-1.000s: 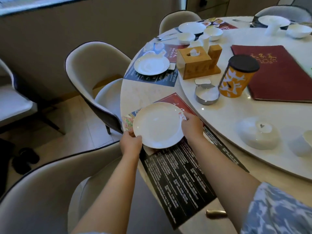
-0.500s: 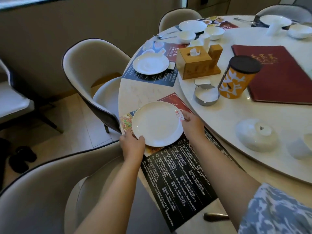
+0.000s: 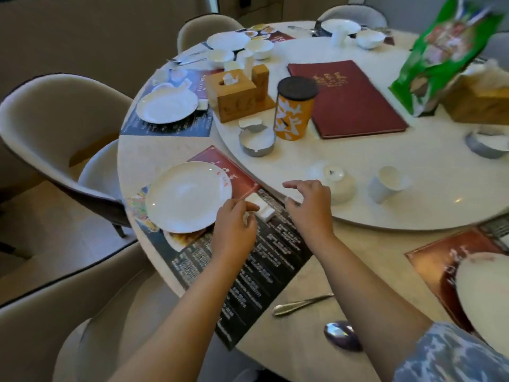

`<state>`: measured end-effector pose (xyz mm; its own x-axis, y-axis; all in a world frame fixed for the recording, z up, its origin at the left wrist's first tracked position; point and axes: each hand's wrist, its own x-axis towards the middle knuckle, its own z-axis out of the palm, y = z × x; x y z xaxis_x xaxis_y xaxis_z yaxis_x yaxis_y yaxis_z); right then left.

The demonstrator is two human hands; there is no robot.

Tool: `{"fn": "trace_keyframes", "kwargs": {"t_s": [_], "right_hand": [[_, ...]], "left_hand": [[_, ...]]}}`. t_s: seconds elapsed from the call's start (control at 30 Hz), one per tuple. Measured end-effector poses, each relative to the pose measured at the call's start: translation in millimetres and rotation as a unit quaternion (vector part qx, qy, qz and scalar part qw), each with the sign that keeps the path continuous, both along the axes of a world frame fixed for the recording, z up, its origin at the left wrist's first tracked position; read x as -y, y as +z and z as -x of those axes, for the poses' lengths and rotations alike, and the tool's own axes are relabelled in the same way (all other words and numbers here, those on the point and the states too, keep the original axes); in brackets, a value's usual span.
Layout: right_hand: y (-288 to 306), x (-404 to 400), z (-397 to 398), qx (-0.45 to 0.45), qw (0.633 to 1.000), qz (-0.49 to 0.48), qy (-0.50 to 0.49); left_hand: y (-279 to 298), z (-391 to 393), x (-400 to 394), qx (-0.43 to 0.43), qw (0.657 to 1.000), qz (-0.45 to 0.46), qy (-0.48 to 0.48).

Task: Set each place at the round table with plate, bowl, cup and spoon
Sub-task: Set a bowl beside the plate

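A white plate [image 3: 188, 199] lies on the dark printed placemat [image 3: 248, 271] at the near left place. Just right of it, my left hand [image 3: 234, 224] has curled fingers that pinch a thin reddish stick [image 3: 249, 192] beside a small white rest [image 3: 263, 210]. My right hand [image 3: 308, 208] hovers with spread fingers over the turntable's edge and holds nothing. Beyond it an upturned white bowl [image 3: 337, 183] and a white cup [image 3: 385, 186] stand on the turntable. A spoon [image 3: 341, 336] and a metal handle [image 3: 301, 304] lie near the table's front edge.
The marble turntable [image 3: 385, 150] carries a wooden tissue box [image 3: 237, 95], an orange canister [image 3: 293, 108], a metal ashtray [image 3: 257, 142], a red menu [image 3: 344, 97] and a green bag [image 3: 446, 53]. Set places lie at the far rim. Padded chairs [image 3: 55, 128] ring the table.
Both hands have let go of the plate, which now rests on the placemat. My left hand moved to the plate's right side; my right hand lifted toward the turntable. The view swung right.
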<state>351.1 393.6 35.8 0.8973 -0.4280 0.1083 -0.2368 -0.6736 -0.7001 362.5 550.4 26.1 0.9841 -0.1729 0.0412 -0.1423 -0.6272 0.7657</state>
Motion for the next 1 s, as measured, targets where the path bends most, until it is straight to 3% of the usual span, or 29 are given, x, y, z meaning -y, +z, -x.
{"fn": "trace_keyframes", "kwargs": {"t_s": [0.1, 0.27, 0.5, 0.73, 0.87, 0.93, 1.0], "right_hand": [[2.1, 39.7, -0.4, -0.003, 0.997, 0.076, -0.019], [-2.6, 96.7, -18.7, -0.122, 0.983, 0.135, 0.02], [-11.2, 128.6, -35.9, -0.203, 0.974, 0.062, 0.074], [-12.3, 127.6, -31.3, -0.135, 0.99, 0.016, 0.045], [-0.6, 112.5, -15.6, -0.094, 0.992, -0.063, 0.059], [10.2, 97.0, -1.4, -0.091, 0.979, -0.165, 0.077], [20.1, 77.3, 15.7, -0.111, 0.938, -0.315, 0.097]], "left_hand": [[-0.6, -3.9, 41.2, 0.024, 0.998, -0.03, -0.048], [-15.9, -22.5, 90.9, 0.021, 0.988, -0.107, -0.112], [-41.0, -28.1, 110.8, 0.017, 0.989, -0.124, -0.079], [-32.0, -34.0, 109.4, -0.017, 0.99, -0.112, -0.089], [-8.0, -37.9, 93.8, -0.036, 0.995, -0.038, -0.083], [0.5, -34.0, 80.5, -0.024, 0.997, -0.002, -0.072], [5.3, -27.1, 65.6, -0.015, 0.996, 0.059, -0.066]]}}
